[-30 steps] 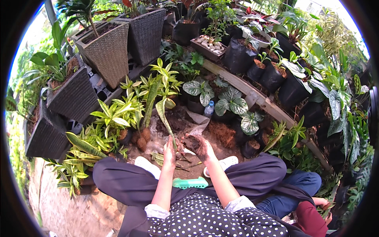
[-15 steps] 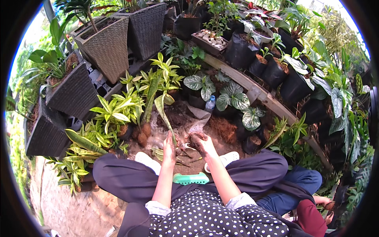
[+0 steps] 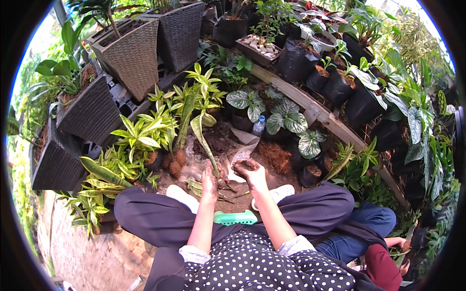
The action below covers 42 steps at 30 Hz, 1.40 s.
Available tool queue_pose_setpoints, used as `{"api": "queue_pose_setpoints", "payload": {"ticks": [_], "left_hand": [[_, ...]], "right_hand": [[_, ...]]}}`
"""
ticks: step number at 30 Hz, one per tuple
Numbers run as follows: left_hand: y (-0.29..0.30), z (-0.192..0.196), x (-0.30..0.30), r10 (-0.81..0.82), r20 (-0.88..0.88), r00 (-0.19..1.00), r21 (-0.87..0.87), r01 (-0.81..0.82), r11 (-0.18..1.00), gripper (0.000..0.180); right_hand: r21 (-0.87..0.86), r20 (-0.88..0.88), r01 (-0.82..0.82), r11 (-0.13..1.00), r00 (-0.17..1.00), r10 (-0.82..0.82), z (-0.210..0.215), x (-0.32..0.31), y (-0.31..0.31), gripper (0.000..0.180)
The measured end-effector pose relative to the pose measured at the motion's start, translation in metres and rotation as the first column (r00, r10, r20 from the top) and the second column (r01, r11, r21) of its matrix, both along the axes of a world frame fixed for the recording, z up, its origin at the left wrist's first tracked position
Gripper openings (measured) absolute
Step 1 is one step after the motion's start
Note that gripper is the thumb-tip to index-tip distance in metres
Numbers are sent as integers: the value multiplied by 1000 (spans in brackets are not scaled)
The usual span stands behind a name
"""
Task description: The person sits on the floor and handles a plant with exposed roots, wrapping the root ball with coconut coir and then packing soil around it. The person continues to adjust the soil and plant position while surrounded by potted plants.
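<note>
My left hand [image 3: 210,181] is closed around the base of a long snake plant leaf [image 3: 201,136], green with yellowish edges. The leaf leans up and away to the left, and small roots show by its lower end. My right hand [image 3: 251,173], smeared with dark soil, is raised just right of it, its fingers curled over a dark hollow; what lies inside I cannot make out. The two hands are apart. Below them, a loose leaf [image 3: 195,187] and thin brown bits lie on the soil. Dark soil [image 3: 218,138] on a whitish sheet [image 3: 246,140] lies beyond.
A green plastic piece with holes [image 3: 235,218] lies between my legs. Brown fibre [image 3: 276,156] and a small water bottle [image 3: 259,126] sit beyond my right hand. Yellow-green plants [image 3: 141,136] crowd the left, black-potted plants [image 3: 338,88] the right. Another person's sleeve [image 3: 382,266] shows at lower right.
My right hand has turned and its fingers have opened into a looser curl, slightly lower. My left hand has rolled a little, and the leaf with it has shifted slightly.
</note>
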<state>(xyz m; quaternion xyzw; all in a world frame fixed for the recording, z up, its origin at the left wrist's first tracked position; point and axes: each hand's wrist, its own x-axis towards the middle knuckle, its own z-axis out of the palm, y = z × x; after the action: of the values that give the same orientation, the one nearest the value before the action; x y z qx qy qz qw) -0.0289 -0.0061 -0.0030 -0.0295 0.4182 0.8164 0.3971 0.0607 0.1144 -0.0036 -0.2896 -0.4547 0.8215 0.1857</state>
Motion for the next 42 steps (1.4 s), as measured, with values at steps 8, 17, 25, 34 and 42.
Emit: {"api": "queue_pose_setpoints", "payload": {"ticks": [8,17,25,34,42], "left_hand": [[5,-1,1,14,79,997,92,-22,996,40],[-8,-24,-14,-192,259,947,473,49,880,38],[2,3,-5,-210,242,947,446,83,891,30],[2,-14,-1,-178,242,954,309,98,946,30],[9,-3,3,-146,118,982,273,110,956,31]], "right_hand": [[117,-107,155,981,984,-143,2,1,8,38],[-27,-174,125,992,976,-128,58,-2,-4,37],[104,-139,115,988,985,-100,44,0,-10,39],[-137,-276,-66,988,961,26,67,3,-13,27],[709,13,9,705,1000,-26,73,0,-30,29]]}}
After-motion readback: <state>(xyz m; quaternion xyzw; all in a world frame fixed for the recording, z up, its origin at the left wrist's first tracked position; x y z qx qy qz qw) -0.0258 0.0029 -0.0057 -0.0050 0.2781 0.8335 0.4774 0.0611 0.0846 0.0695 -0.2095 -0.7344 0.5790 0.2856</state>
